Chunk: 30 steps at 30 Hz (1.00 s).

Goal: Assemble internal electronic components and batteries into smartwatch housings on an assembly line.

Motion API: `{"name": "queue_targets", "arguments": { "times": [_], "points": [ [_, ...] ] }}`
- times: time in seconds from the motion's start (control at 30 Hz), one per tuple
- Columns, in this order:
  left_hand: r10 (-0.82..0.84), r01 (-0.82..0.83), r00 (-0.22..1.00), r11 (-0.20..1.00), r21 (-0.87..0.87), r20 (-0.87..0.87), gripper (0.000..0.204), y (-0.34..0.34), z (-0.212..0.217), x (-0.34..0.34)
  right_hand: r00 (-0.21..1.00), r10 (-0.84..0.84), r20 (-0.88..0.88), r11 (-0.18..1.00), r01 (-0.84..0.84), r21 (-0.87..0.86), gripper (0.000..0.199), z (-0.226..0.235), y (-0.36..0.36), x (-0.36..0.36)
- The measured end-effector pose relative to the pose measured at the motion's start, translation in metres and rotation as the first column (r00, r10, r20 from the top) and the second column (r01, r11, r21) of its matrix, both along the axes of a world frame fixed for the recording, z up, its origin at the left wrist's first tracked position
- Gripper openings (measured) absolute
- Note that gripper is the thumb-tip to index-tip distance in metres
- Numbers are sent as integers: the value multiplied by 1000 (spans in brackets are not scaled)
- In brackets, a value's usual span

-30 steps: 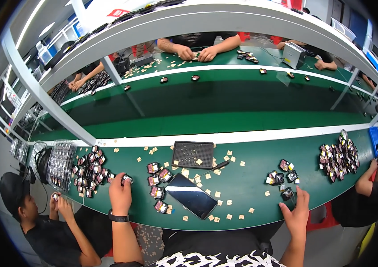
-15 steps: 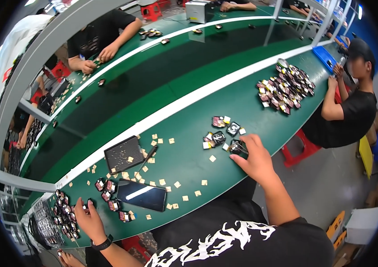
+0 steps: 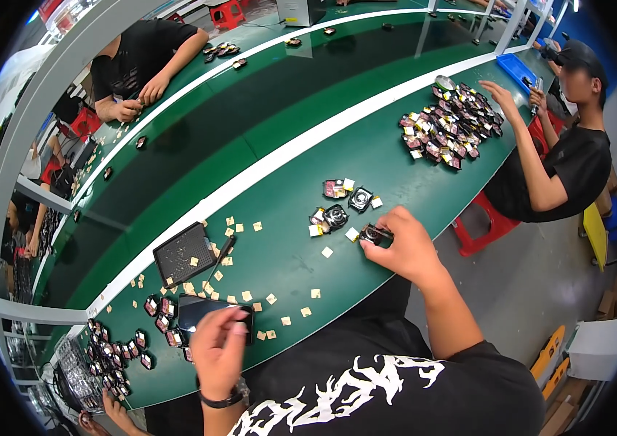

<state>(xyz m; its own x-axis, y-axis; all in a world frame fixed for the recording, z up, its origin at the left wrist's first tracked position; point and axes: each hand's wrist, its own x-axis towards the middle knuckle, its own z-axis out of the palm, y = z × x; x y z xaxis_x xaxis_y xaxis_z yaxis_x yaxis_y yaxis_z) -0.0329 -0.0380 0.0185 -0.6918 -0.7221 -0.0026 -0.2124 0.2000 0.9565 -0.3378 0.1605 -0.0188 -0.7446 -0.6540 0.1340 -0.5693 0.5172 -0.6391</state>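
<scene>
My right hand (image 3: 412, 251) is closed around a small black module (image 3: 372, 235) with a round centre, low over the table. Three similar modules sit just beyond it, among them one with a round silver face (image 3: 360, 199) and one with a reddish face (image 3: 335, 189). My left hand (image 3: 223, 349) hovers over the right side of a dark phone (image 3: 196, 309), thumb and fingertips pinched together. Something dark shows at those fingertips, but its kind is unclear. Several modules (image 3: 166, 307) lie left of the phone, partly hidden by my hand.
A black tray (image 3: 170, 270) and a dark pen-shaped tool (image 3: 224, 248) lie beyond the phone, with small tan squares (image 3: 247, 296) scattered around. Modules form piles at far left (image 3: 109, 363) and far right (image 3: 450, 123). A person in a cap (image 3: 566, 171) reaches toward the right pile.
My left hand has moved right from the left pile to above the phone, its fingers now pinched. My right hand still grips the module. The co-worker's arm has stretched toward the right pile.
</scene>
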Motion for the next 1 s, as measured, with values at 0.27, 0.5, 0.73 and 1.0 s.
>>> {"name": "queue_targets", "arguments": {
  "times": [0.27, 0.5, 0.73, 1.0],
  "points": [
    [-343, 342, 939, 937, 74, -3, 25, 29, -2, -42, 953, -44, 301, 972, 110, -208, 21, -8, 9, -17],
    [-260, 289, 957, 805, 517, -130, 44, 40, -4, -69, 261, 353, 898, 888, 208, -410, 24, 14, -3, 23],
    [-88, 245, 968, 548, 800, -236, 34, 40, -21, -87, 256, 385, 887, 914, 23, -404, 29, 16, -18, 76],
    [34, 99, 988, 613, 784, -151, 19, 41, -49, -78, 717, 251, 650, 958, -88, -272, 18, 13, -10, 88]
  ]
}}
